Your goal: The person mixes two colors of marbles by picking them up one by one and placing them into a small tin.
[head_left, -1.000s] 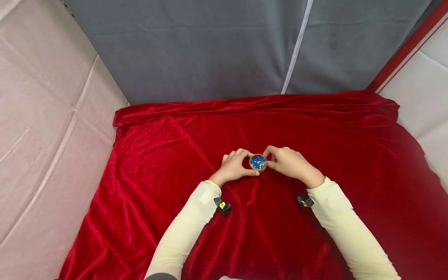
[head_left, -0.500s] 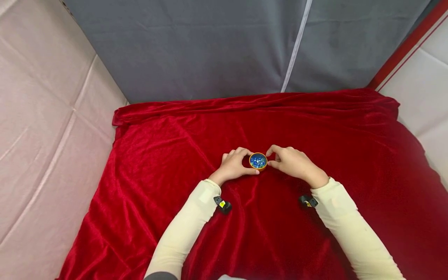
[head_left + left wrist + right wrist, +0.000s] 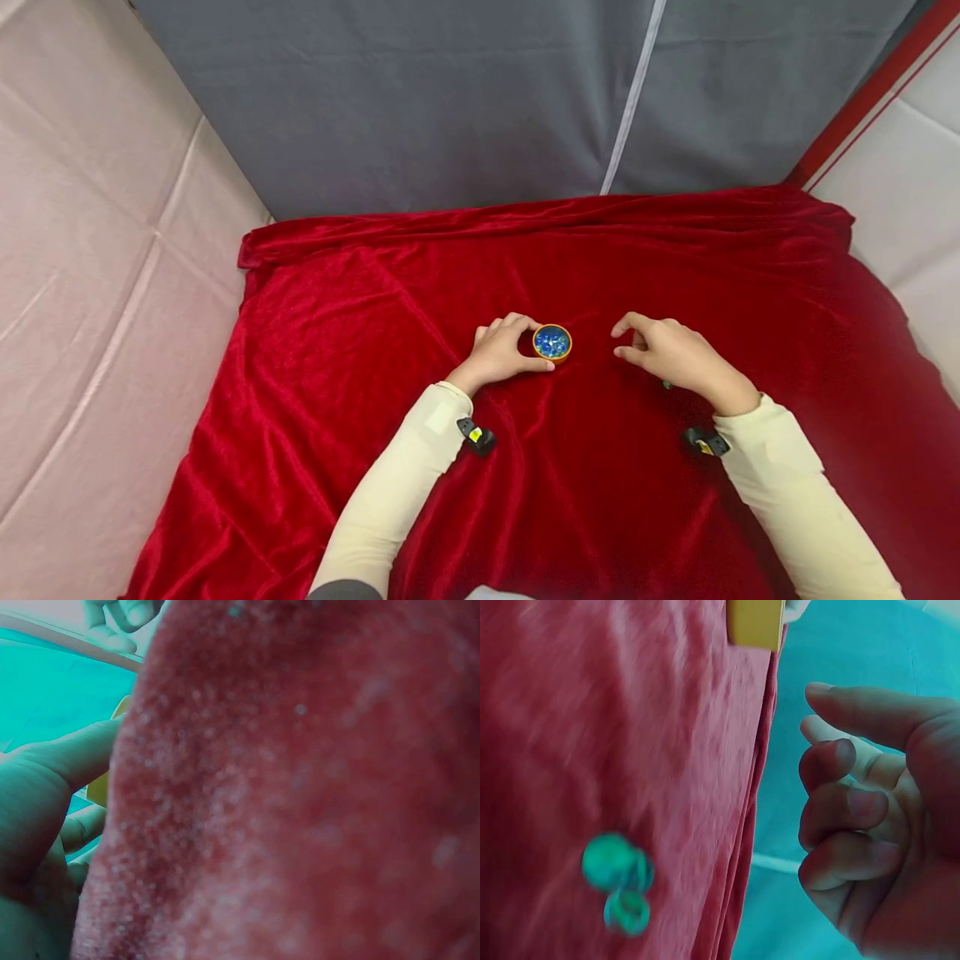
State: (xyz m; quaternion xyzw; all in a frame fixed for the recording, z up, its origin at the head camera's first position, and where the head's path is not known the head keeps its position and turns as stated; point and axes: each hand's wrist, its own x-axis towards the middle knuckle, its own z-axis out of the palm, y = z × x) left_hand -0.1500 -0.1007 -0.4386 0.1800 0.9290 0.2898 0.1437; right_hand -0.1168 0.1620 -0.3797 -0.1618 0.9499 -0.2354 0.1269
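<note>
A small round orange container holds blue and green shiny pieces, too small in the head view to tell their kind. My left hand grips its left side between thumb and fingers; in the left wrist view a fold of red cloth hides most of the container. To the right, apart from it, my right hand hovers over the cloth with thumb and index finger spread and the other fingers curled, nothing visible in it. Below that hand lie a few green, rounded, glassy-looking pieces, blurred in the right wrist view.
Red velvet cloth covers the surface, wrinkled and bunched along the far edge. A grey curtain hangs behind, with pale panels on the left and right. Black wrist cameras are strapped to both sleeves.
My right hand has drawn away from the container to the right, uncovering its right rim. Green pieces now show beneath that hand. My left hand has stayed on the container.
</note>
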